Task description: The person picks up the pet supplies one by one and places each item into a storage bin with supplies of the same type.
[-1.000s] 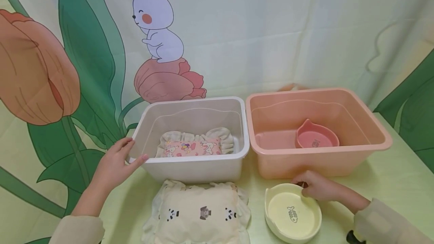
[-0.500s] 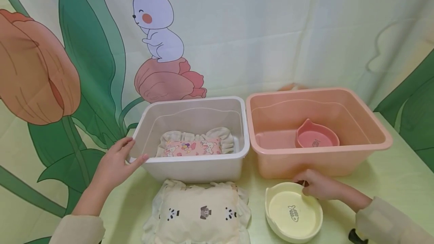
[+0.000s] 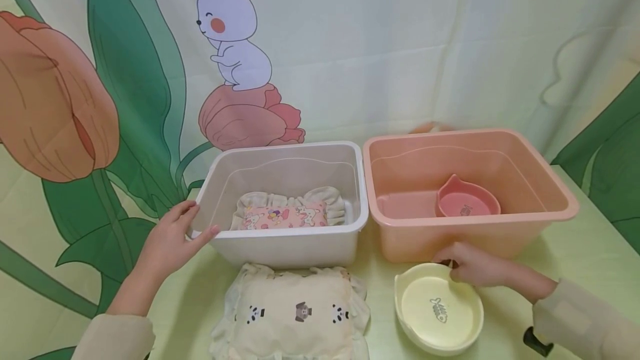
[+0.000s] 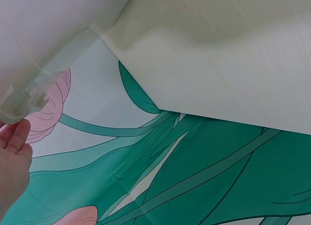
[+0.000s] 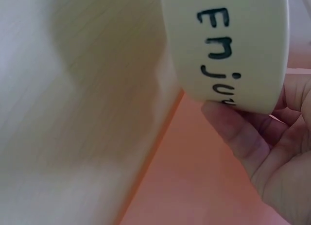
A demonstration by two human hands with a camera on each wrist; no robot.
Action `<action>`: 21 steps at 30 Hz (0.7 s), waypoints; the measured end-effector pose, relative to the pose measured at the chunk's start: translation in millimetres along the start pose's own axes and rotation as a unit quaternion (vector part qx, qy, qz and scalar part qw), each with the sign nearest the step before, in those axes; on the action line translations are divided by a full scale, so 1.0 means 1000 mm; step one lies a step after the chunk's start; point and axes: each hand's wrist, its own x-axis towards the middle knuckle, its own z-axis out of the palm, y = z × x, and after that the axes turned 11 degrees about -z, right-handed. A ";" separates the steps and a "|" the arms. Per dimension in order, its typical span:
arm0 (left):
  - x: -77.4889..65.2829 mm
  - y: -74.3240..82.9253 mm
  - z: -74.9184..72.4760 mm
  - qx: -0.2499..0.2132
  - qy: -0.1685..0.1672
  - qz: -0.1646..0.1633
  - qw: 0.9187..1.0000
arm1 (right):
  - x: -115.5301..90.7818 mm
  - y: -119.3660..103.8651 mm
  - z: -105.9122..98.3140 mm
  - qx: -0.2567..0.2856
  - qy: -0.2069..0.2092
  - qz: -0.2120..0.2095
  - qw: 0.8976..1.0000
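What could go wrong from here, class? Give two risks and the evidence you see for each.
The yellow bowl might slip or tip, since the right hand grips it at one side only. It could also knock against the peach bin, whose front wall stands close to that hand.

Soft light, diffuse shadows on tabletop (image 5: 97, 103)

Open down into the left of the peach tub (image 3: 470, 219). Blocked farther right inside by a pink bowl (image 3: 468, 200), outside left by a white tub (image 3: 287, 233), in front by right hand (image 3: 477, 265) and yellow bowl (image 3: 439, 307).
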 end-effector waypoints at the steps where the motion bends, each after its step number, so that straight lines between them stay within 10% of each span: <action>1: 0.000 0.000 0.000 0.000 -0.001 -0.001 1.000 | 0.001 0.000 -0.001 -0.004 -0.002 -0.002 1.000; 21: 0.001 -0.001 0.001 -0.008 0.000 -0.001 1.000 | 0.010 -0.009 -0.008 -0.022 -0.029 -0.017 0.999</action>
